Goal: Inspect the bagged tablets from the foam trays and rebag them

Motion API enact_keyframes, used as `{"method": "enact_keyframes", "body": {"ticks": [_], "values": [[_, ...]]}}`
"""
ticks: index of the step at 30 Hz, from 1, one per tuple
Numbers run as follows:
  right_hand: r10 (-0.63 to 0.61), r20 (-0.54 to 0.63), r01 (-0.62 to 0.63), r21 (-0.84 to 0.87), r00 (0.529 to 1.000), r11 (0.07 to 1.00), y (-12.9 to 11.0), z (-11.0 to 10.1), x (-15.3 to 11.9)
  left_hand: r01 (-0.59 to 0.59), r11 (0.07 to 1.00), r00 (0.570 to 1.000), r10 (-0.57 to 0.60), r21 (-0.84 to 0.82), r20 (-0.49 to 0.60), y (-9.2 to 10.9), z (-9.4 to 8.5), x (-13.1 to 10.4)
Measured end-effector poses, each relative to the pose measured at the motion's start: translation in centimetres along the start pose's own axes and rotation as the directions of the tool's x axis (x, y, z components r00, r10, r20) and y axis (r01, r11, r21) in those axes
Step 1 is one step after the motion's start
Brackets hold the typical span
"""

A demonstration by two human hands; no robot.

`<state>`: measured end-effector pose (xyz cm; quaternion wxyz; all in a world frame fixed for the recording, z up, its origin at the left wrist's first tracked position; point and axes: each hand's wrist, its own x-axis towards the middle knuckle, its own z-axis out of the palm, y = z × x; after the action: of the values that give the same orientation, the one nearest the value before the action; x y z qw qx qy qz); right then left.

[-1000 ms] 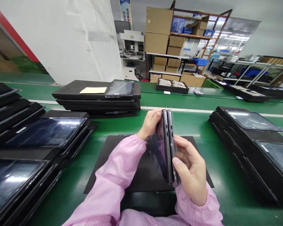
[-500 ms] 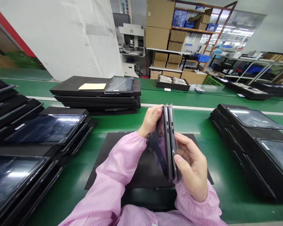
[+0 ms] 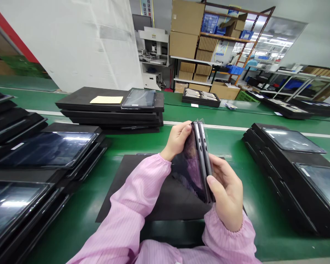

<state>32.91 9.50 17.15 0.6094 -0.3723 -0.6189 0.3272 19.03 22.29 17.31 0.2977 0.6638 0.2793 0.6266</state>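
Tablets (image 3: pixel 192 168), paired on edge, have turned slightly vs a moment ago, so more front screen shows; L hand (image 3: pixel 178 141) & R hand (image 3: pixel 227 192) both gripping them over black mat (image 3: pixel 176 205), twd R edge.

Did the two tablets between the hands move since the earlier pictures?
Yes. Against the black mat below, the two tablets have shifted right and slightly higher in the view, most clearly at their lower ends.
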Motion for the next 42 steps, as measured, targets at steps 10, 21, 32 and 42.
{"method": "enact_keyframes", "body": {"ticks": [10, 21, 32, 42], "values": [[-0.002, 0.006, 0.002, -0.010, 1.000, 1.000, 0.1, 0.0, 0.1, 0.005, 1.000, 1.000, -0.006, -0.011, -0.020, -0.3, 0.1, 0.1], [-0.051, 0.136, 0.080, -0.210, 0.989, 0.974, -1.0, 0.3, -1.0, -0.013, 0.996, 0.999, 0.017, -0.085, 0.046, 0.3, -0.1, -0.3], [-0.067, 0.184, 0.119, -0.288, 0.981, 0.950, -1.7, 0.6, -1.9, -0.039, 0.987, 0.977, 0.071, -0.156, 0.200, 1.2, 0.0, -0.6], [-0.061, 0.114, 0.091, -0.278, 0.992, 0.956, -1.7, 0.5, -2.4, -0.056, 0.991, 0.940, 0.094, -0.123, 0.329, 2.0, 0.2, -1.2]]}}
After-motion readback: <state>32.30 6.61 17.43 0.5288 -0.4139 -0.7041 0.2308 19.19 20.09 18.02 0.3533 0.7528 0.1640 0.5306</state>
